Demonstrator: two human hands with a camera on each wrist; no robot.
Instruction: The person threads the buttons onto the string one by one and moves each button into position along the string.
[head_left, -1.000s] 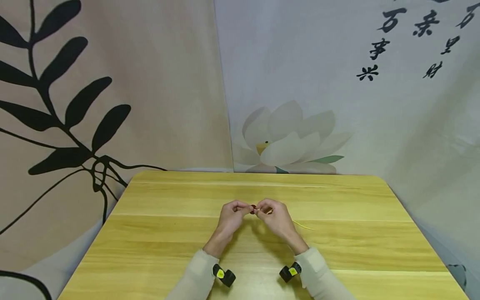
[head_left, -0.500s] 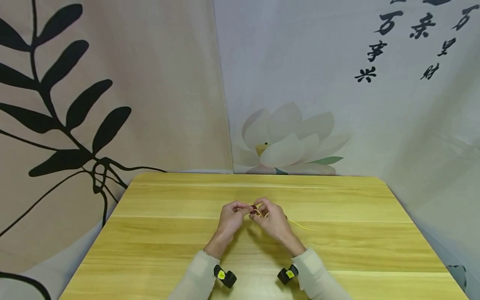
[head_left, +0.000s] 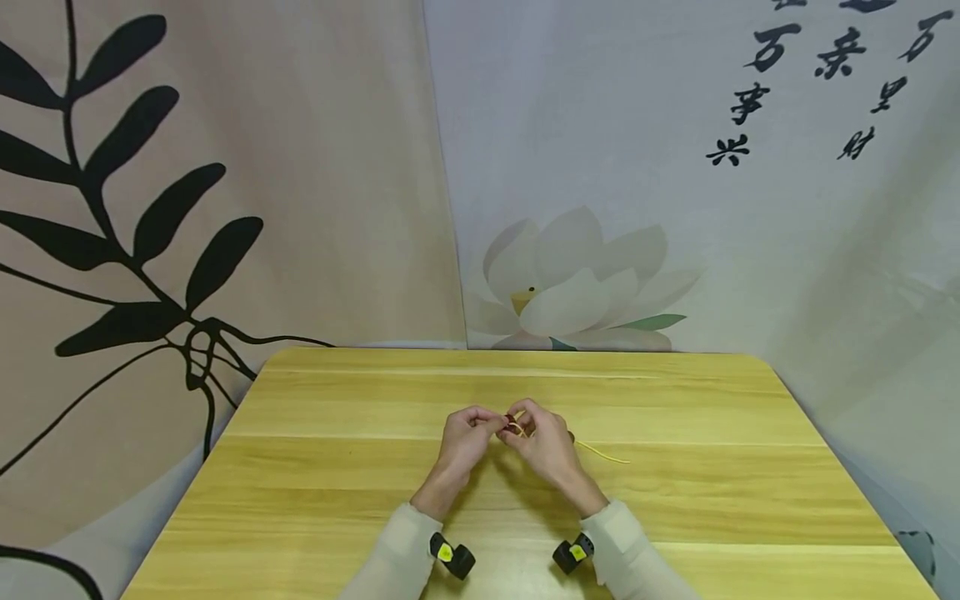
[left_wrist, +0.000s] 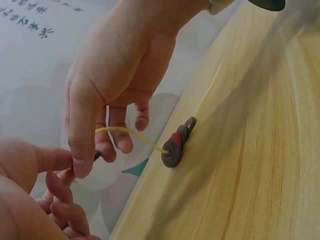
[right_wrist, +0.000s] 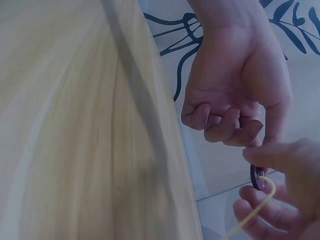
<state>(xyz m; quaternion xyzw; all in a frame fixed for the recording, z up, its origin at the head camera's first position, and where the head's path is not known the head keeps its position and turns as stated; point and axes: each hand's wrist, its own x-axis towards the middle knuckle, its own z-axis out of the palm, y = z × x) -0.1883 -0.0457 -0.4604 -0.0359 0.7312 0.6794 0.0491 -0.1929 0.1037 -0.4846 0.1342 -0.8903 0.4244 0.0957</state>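
My left hand (head_left: 461, 446) pinches a dark reddish-brown button (right_wrist: 255, 177) between thumb and index finger, its other fingers curled in the right wrist view. My right hand (head_left: 549, 446) meets it from the other side, thumb and fingertips on the button's edge. A yellow cord (left_wrist: 131, 131) comes out of the button's holes and loops past the right fingers. Farther along this cord several buttons are strung close together: a large brown button (left_wrist: 171, 154) in front, a red button (left_wrist: 176, 138) behind it, then more brown ones. The exact contact of the right fingertips is partly hidden.
Both hands are above the wooden table (head_left: 337, 475), near its middle. The cord's loose tail (head_left: 604, 453) lies on the wood to the right. Behind the far edge hangs a printed backdrop (head_left: 360, 208). Each wrist wears a small black camera (head_left: 454, 557).
The right fingers have spread from their earlier tight pinch and shifted onto the button; a loop of yellow cord now shows between them. The left hand keeps its hold, nearly still.
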